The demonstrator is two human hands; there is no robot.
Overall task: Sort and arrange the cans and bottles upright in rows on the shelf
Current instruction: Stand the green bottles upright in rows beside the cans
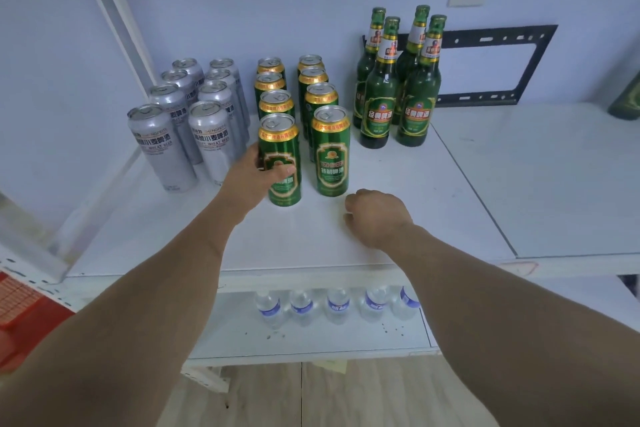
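**Fingers wrapped on near green can**

Fingers [280, 172] of left hand [251, 177] are curled around the near-left green-and-gold aluminium beer can [282, 163], upright on the white shelf board [398, 163]. Right hand [375, 218] is loosely fisted, resting near it, holding nothing. Silver wheat-beer cans [187, 121] are rowed left, green glass bottles [398, 87] far right.

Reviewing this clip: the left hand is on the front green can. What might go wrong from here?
1. The left hand grips the front green can, which stands close to the silver cans and the can behind it; a sideways shove may knock those over.
2. The right hand rests curled near the neighbouring green can; a careless lift might bump it.
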